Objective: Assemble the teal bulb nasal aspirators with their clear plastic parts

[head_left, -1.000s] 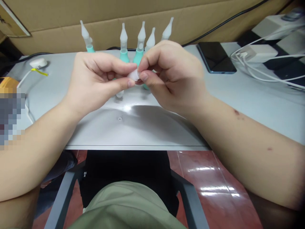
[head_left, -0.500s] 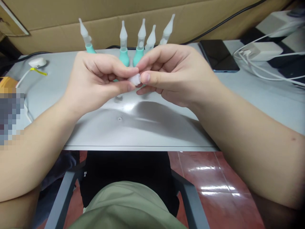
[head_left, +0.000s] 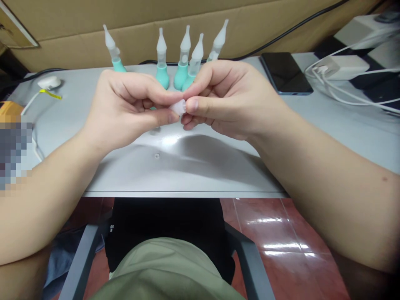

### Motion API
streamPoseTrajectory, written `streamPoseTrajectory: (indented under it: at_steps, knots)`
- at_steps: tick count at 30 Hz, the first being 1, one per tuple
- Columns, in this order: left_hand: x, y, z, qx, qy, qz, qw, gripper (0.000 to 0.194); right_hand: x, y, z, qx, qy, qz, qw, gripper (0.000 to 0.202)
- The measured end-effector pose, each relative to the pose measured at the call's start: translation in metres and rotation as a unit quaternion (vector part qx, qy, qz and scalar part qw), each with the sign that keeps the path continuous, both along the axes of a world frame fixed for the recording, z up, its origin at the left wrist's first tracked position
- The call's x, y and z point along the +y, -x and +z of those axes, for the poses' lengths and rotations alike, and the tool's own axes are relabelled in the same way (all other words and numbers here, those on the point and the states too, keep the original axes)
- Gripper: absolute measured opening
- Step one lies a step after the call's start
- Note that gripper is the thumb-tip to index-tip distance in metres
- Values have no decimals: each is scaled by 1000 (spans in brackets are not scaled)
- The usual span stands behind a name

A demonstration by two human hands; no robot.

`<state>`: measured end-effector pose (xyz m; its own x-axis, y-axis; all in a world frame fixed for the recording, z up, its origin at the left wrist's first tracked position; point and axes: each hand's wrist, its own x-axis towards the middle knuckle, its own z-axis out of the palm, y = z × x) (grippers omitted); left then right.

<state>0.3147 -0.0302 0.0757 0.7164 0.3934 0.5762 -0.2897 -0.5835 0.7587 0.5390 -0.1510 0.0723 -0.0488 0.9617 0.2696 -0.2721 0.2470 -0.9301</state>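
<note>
Between the thumb and fingers of my left hand (head_left: 131,102) is a small whitish, translucent plastic nozzle piece (head_left: 178,107), its open end turned to the right. My right hand (head_left: 225,100) pinches at that end with thumb and forefinger; whether a smaller part sits between those fingertips is hidden. Behind my hands stand several nasal aspirators (head_left: 162,77) with teal bulbs and pointed, frosted tips, partly covered by my fingers. A tiny white ring (head_left: 157,156) lies on the grey table (head_left: 131,175) below my hands.
A dark phone (head_left: 286,73) lies at the back right, beside white chargers (head_left: 346,66) and tangled cables. At the left are a white plug-like device (head_left: 49,82) with a cord and an orange object (head_left: 11,112). Cardboard (head_left: 140,25) stands along the back edge.
My right fingers have shifted slightly, the lower ones curling in under the nozzle piece. Both hands sit a touch lower, and more of the aspirators behind them shows.
</note>
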Motion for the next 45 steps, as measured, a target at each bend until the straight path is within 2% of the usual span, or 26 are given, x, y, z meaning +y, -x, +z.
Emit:
streamPoseTrajectory:
  at_steps: [3, 8, 12, 17, 22, 26, 29, 35, 40, 45]
  knots:
    - [-3, 2, 3, -7, -8, -11, 1000, 23, -1, 1, 0, -3, -12, 1, 1000, 20]
    - [-7, 5, 9, 60, -46, 27, 997, 11, -4, 4, 3, -26, 13, -39, 999, 22]
    - [-2, 4, 5, 37, -75, 15, 996, 22, -7, 6, 4, -43, 11, -57, 997, 22]
    - [-5, 6, 10, 75, -68, 38, 994, 19, -6, 3, 3, -59, 5, -52, 997, 21]
    - [-4, 6, 9, 56, -74, 8, 996, 29, -3, 1, 3, -73, 18, -40, 996, 27]
    - [-7, 7, 12, 84, -56, 24, 995, 19, -4, 2, 4, -60, 25, -31, 997, 22]
    - [-9, 7, 15, 71, -27, 26, 997, 11, -6, 4, 7, -40, 24, -28, 998, 17]
    - [-1, 3, 9, 14, 11, -11, 1000, 33, -6, 6, 7, -27, 41, -26, 998, 20]
    - [2, 2, 6, 20, -6, -6, 1000, 21, -3, 4, 4, -15, 47, -11, 999, 20]
    - [5, 3, 2, 12, -36, -7, 999, 23, -2, 5, 1, -9, 40, -13, 999, 22]
